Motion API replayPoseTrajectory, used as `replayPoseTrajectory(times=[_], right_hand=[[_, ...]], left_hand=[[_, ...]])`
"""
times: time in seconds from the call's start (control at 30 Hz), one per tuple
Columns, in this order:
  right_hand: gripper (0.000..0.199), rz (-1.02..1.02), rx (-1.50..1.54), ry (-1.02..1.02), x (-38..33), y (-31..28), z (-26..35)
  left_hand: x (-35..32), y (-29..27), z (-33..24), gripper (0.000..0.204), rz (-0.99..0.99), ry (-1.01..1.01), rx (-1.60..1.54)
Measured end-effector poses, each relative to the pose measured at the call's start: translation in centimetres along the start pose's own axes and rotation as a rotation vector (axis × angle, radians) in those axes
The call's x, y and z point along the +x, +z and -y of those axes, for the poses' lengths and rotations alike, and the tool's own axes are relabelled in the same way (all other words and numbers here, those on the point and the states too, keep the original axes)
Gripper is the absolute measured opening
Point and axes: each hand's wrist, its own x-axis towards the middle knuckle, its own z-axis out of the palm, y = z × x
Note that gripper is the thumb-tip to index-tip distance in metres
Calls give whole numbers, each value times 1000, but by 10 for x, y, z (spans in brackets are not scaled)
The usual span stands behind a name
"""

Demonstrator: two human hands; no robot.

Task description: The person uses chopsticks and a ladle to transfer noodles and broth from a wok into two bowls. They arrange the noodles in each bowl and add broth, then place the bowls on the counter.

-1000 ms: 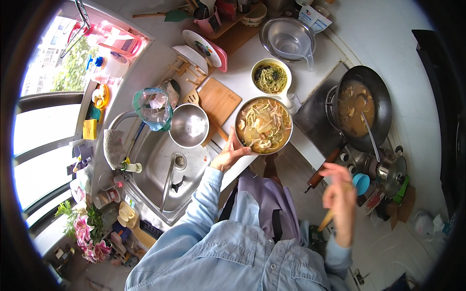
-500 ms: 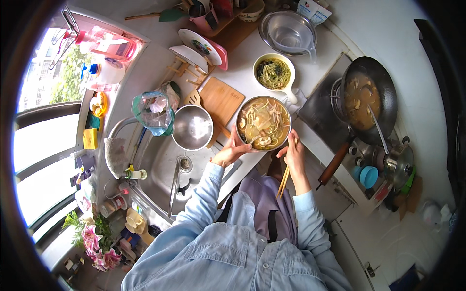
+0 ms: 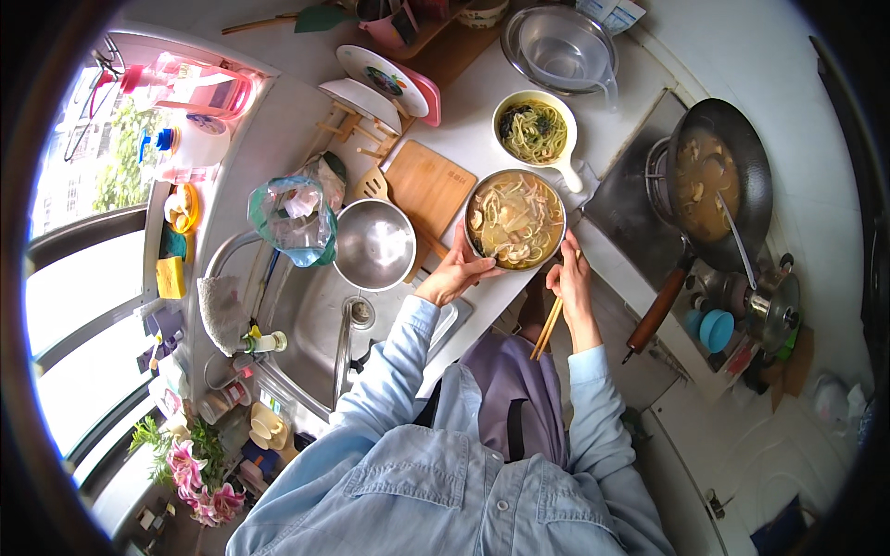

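Between my hands is a round bowl of noodle soup (image 3: 515,221), with pale noodles, mushroom-like slices and broth. My left hand (image 3: 454,274) is closed on its near left rim, thumb on top. A pair of chopsticks (image 3: 549,327) is held in my right hand (image 3: 573,285), pointing back toward me. That hand's fingers reach the bowl's near right edge; whether they bear its weight is hidden. Just beyond stands a white handled bowl of noodles and dark greens (image 3: 535,132). To the left lies a wooden cutting board (image 3: 429,190).
On the right, a wok (image 3: 753,199) with soup and a ladle sits on the stove, its wooden handle (image 3: 656,310) jutting toward me. A steel bowl (image 3: 375,245) stands by the sink (image 3: 306,320). Metal and clear basins (image 3: 560,51) are at the back. A lidded pot (image 3: 774,315) is far right.
Both hands and the noodle soup bowl have moved slightly away from me, nearer the white handled bowl. The chopsticks stay in my right hand. The whole view has shifted a little.
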Motion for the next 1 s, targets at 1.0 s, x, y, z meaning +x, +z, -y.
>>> replayPoseTrajectory(times=[1.0], right_hand=[[20, 148, -992, -1406, -92, -26, 49]], left_hand=[[-35, 31, 3, 68, -330, 175, 341]])
